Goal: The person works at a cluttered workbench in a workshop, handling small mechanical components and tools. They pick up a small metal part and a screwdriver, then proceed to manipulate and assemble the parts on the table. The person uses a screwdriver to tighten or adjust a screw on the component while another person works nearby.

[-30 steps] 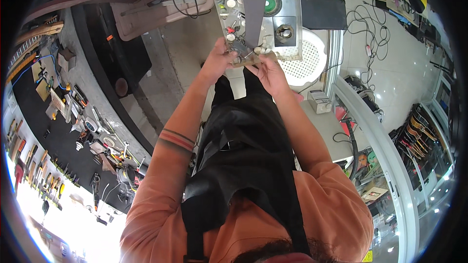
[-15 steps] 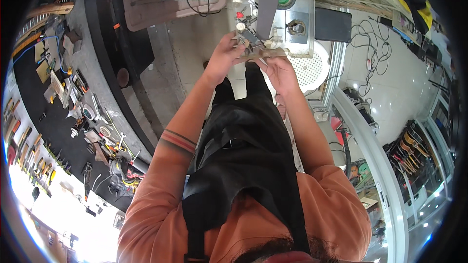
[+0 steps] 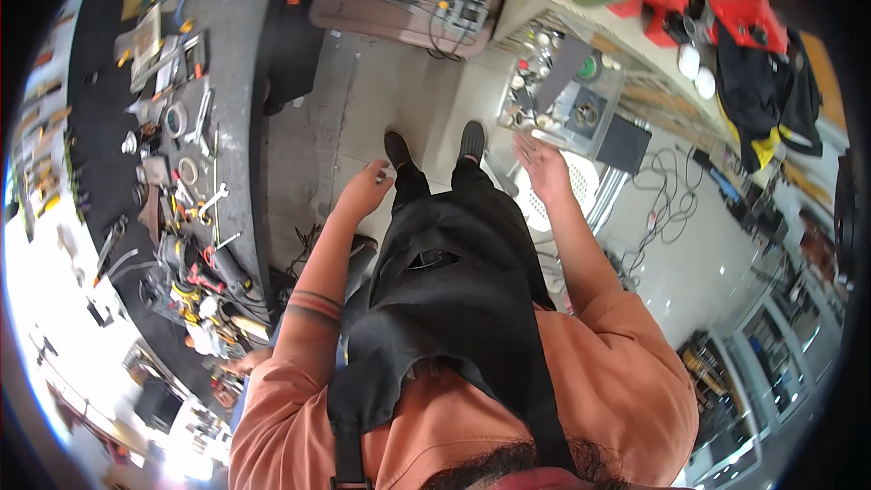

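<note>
The right hand [image 3: 547,172] is open, its fingers spread and extended toward the far side, and it appears to grip nothing. Just beyond its fingertips is the near edge of a clear tray [image 3: 570,140] full of small parts; fingers and edge overlap in this view, so I cannot tell whether they touch. The left hand [image 3: 366,189] is well apart from the tray, to its left and nearer the body. Its fingers curl loosely, and a small shiny spot shows among them; I cannot tell whether it is a ring or something held.

In the tray, a long grey strip [image 3: 561,74] slants from the far side toward the near edge. A green disc [image 3: 589,67] lies to the right of the strip, and a round metal fitting [image 3: 585,112] sits nearer, toward the tray's right side. Several small pale discs lie around them.

To the right of the tray, just beside it, is a dark flat box [image 3: 624,143]. A white perforated stool [image 3: 583,192] shows nearer, partly behind the right hand and forearm. Far to the left, well apart from both hands, a grey workbench [image 3: 234,118] carries scattered tools, among them a wrench [image 3: 216,200].
</note>
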Tool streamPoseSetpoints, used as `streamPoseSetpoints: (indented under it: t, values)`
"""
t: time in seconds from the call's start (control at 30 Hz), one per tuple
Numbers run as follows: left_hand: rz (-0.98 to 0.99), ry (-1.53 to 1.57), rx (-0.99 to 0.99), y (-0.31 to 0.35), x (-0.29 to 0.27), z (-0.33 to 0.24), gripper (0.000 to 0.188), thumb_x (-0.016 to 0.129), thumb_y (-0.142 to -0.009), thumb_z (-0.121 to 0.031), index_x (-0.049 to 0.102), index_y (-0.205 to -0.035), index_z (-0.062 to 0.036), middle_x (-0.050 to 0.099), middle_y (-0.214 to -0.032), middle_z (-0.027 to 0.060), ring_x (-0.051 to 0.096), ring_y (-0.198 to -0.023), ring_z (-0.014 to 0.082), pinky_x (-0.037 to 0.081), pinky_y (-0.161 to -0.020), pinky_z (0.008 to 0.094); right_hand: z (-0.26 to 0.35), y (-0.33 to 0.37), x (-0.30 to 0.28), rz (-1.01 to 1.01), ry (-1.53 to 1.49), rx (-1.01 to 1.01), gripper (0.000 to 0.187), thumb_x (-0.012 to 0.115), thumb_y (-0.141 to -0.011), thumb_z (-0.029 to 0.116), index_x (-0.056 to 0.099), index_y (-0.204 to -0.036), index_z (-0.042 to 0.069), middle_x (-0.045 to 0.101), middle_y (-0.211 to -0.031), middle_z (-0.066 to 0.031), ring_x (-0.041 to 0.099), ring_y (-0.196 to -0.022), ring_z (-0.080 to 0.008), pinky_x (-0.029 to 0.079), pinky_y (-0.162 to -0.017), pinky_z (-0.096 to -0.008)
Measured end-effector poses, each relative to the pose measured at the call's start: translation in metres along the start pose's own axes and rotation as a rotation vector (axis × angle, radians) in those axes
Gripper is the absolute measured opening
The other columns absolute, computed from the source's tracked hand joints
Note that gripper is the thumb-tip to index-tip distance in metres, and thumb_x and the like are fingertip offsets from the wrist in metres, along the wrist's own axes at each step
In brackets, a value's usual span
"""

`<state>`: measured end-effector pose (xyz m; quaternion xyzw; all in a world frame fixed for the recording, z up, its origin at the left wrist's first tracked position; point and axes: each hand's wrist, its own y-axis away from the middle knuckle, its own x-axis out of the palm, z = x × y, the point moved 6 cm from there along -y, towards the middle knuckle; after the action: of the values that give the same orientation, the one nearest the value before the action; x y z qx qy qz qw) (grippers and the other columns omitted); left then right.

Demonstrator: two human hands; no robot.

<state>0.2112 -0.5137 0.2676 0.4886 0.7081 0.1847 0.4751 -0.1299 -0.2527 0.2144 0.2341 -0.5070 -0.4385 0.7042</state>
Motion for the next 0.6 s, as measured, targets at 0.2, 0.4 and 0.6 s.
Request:
streamPoseSetpoints:
  t: [0.2, 0.4, 0.6]
  values:
    - [-0.194, 0.223, -0.240, 0.124, 0.000, 0.079, 0.047, 0.072, -0.106, -0.028, 0.066, -0.146, -0.0051, 0.081, -0.125, 0.0223, 0.078, -0.119, 0.0403, 0.059, -0.103, 0.0471, 0.013, -0.007, -0.016, -0.143, 0.273, 0.096, 0.029, 0.059, -0.092, -0.002, 0.067, -0.119, -0.005, 0.071, -0.128, -0.0196, 0.071, -0.122, -0.0328, 0.057, -0.113, -0.0470]
    - [-0.200, 0.333, -0.405, 0.216, 0.055, 0.148, 0.050, 0.075, -0.106, -0.028, 0.065, -0.145, 0.0008, 0.082, -0.119, 0.0207, 0.079, -0.114, 0.0346, 0.059, -0.101, 0.0441, 0.046, -0.079, 0.000, -0.036, 0.181, 0.123, 0.026, 0.056, -0.090, -0.005, 0.066, -0.114, -0.006, 0.070, -0.110, -0.0164, 0.071, -0.103, -0.0326, 0.060, -0.096, -0.0446]
    - [-0.202, 0.496, -0.533, 0.284, 0.108, 0.172, 0.050, 0.075, -0.107, -0.029, 0.065, -0.147, -0.0008, 0.081, -0.127, 0.0216, 0.078, -0.119, 0.0336, 0.059, -0.103, 0.0435, 0.109, -0.142, 0.028, -0.162, 0.499, -0.017, 0.025, 0.049, -0.104, 0.003, 0.062, -0.125, -0.002, 0.070, -0.114, -0.0133, 0.072, -0.105, -0.0275, 0.059, -0.095, -0.0436]
